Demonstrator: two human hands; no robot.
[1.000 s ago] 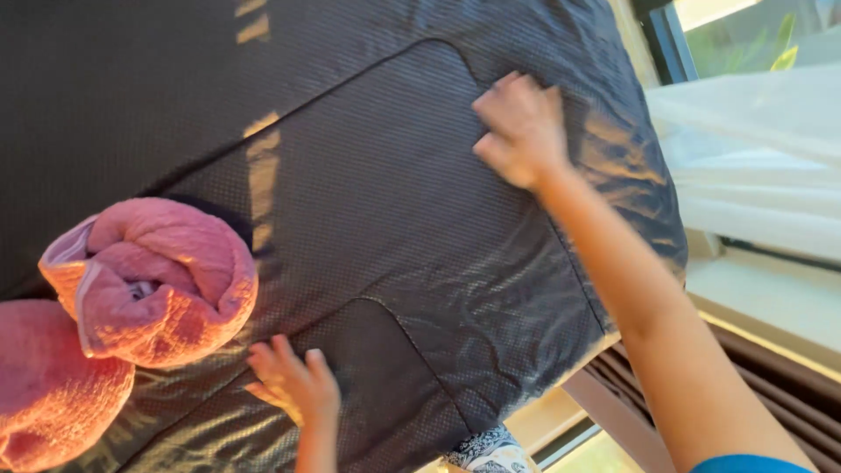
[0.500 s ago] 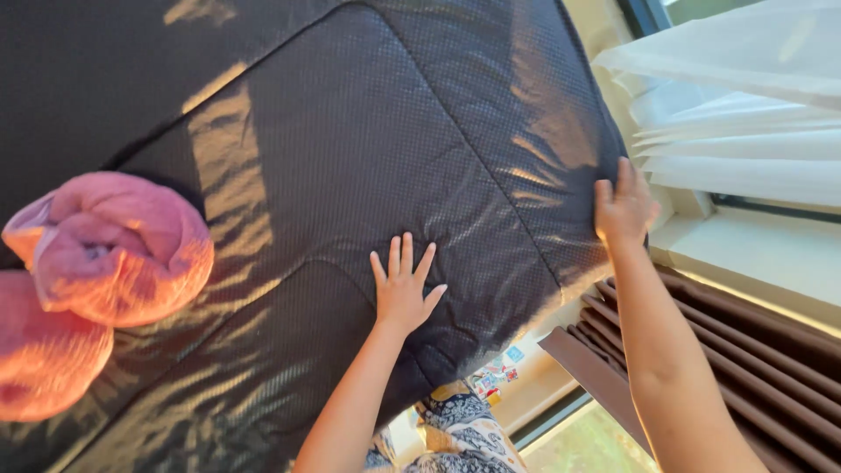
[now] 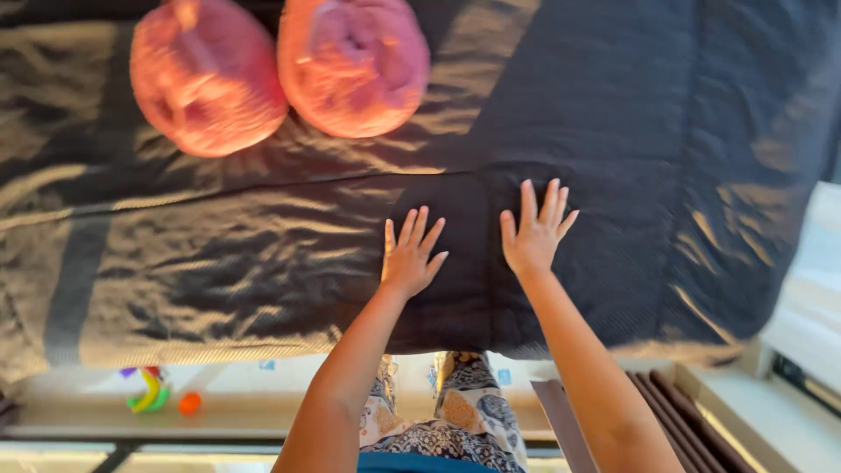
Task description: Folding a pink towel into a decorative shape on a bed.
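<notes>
My left hand (image 3: 409,254) and my right hand (image 3: 533,232) lie flat, side by side, fingers spread, on a dark quilted bedcover (image 3: 666,175) near its front edge. Neither hand holds anything. Two pink rolled towels (image 3: 208,74) (image 3: 355,66) rest next to each other on the cover at the far left, well beyond my hands. The cover is wrinkled to the left of my left hand and smoother under my right.
The bed's front edge (image 3: 219,355) runs just below my hands. On the floor at lower left lie small colourful toys (image 3: 149,394). Dark slats (image 3: 674,412) lean at lower right, next to a white ledge (image 3: 806,333).
The view has swung so the bed edge faces me. My right hand came in from the cover's corner and now lies beside my left hand; the towels now sit at the top left.
</notes>
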